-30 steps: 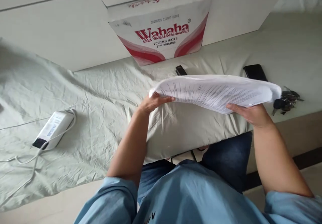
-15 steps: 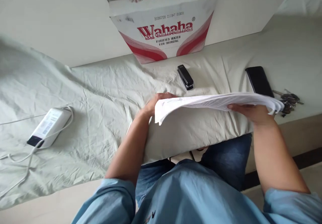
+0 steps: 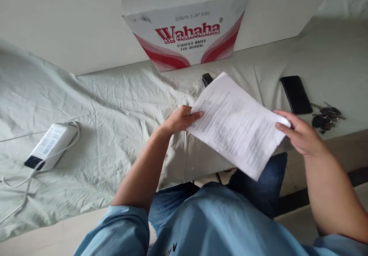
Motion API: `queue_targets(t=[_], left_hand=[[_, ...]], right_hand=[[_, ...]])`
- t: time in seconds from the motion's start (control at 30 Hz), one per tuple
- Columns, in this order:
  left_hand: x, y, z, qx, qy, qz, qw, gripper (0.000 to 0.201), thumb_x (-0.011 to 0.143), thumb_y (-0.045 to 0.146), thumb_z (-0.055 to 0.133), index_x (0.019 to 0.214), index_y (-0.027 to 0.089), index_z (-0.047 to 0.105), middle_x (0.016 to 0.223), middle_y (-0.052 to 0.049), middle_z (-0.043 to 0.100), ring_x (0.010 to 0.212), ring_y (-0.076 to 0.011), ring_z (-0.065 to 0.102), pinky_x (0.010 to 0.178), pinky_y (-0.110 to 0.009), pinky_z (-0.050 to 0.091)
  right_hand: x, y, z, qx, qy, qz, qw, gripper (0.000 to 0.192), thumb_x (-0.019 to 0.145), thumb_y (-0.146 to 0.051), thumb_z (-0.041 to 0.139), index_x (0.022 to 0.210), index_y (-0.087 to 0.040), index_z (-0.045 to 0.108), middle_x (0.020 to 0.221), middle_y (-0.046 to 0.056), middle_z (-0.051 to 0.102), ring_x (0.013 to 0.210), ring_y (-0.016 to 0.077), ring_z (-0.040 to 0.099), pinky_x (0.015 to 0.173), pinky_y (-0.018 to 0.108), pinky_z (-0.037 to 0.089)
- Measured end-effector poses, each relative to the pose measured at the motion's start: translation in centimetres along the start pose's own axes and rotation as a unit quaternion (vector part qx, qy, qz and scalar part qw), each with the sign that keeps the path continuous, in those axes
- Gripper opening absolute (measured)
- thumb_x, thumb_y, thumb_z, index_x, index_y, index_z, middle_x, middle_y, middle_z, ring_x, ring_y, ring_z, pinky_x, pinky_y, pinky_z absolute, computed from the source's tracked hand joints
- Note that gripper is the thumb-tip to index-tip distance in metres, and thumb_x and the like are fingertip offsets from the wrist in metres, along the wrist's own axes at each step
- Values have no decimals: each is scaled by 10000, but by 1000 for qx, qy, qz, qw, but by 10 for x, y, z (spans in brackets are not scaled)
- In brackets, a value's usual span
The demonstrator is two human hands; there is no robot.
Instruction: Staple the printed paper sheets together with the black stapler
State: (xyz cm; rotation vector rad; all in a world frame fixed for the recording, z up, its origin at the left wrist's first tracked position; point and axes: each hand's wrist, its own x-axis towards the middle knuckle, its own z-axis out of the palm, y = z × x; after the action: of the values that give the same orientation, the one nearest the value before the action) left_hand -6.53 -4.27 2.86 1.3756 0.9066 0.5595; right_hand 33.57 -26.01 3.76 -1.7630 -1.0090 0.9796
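I hold a stack of printed white paper sheets (image 3: pixel 235 125) above a pale green sheet-covered surface (image 3: pixel 115 110), its printed face turned up toward me. My left hand (image 3: pixel 181 119) grips the stack's left corner. My right hand (image 3: pixel 300 135) grips its right corner. A black stapler (image 3: pixel 206 79) lies just beyond the paper, mostly hidden by the stack's top edge.
A red and white cardboard water box (image 3: pixel 185 25) stands against the white wall at the back. A black phone (image 3: pixel 296 94) and a bunch of keys (image 3: pixel 326 117) lie at the right. A white power adapter (image 3: pixel 50 145) with cable rests at the left.
The stack went from edge-on and nearly level to tilted with its printed page facing me. Both hands kept their hold; the paper now covers most of the stapler.
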Motion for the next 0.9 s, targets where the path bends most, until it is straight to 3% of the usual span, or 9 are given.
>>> queue_targets(t=[0.07,0.13,0.2,0.3,0.4,0.53,0.7,0.9], left_hand=[[3,11,6,81,-129,-21,988,534,841,615,966,576,223,719,545,-20,612,427,-137,524,385,-266,370],[7,21,16,119,-207,-11,971,552,892,629,900,573,233,687,545,-18,592,435,-134,496,394,-271,347],[12,27,28,146,-249,7,957,556,926,633,844,576,241,662,551,-17,584,458,-137,488,416,-276,343],[19,25,41,159,-266,28,950,498,928,614,819,612,247,703,581,-25,637,480,-159,544,439,-283,384],[22,14,42,150,-198,40,968,350,893,526,847,691,249,780,640,-18,704,519,-168,614,472,-273,425],[22,4,36,133,-8,1,991,131,855,381,825,839,251,811,688,1,731,570,-157,603,540,-272,404],[30,2,41,193,136,-14,972,31,885,229,772,907,249,779,728,-8,730,677,-205,636,734,-342,489],[50,-10,55,239,227,18,944,107,937,171,747,996,249,787,928,-83,798,905,-298,729,1031,-482,586]], right_hand=[[7,-10,-9,11,9,-30,999,625,855,-630,988,1400,-368,828,1254,82,907,1179,312,882,1007,483,752],[15,-26,-5,14,-31,-52,998,601,858,-607,997,1387,-374,833,1301,97,896,1244,299,867,1019,436,738],[25,-44,9,7,-86,-65,994,620,846,-625,1002,1385,-367,835,1312,92,892,1230,289,866,981,409,742],[40,-60,43,-5,-136,-82,987,577,842,-648,997,1330,-369,866,1114,34,906,1010,249,874,853,371,746],[57,-62,72,17,-120,-83,989,400,901,-658,939,1120,-325,912,952,12,885,894,239,853,795,363,725],[86,-52,89,21,-81,-29,996,401,816,-622,981,939,-251,893,857,25,865,772,238,818,653,328,659],[118,-41,94,-28,-59,20,998,347,739,-514,1006,756,-230,807,645,-14,735,536,173,646,457,272,467],[140,-43,93,-100,-39,-30,994,301,805,-461,953,749,-228,770,622,-20,665,569,162,587,528,285,441]])
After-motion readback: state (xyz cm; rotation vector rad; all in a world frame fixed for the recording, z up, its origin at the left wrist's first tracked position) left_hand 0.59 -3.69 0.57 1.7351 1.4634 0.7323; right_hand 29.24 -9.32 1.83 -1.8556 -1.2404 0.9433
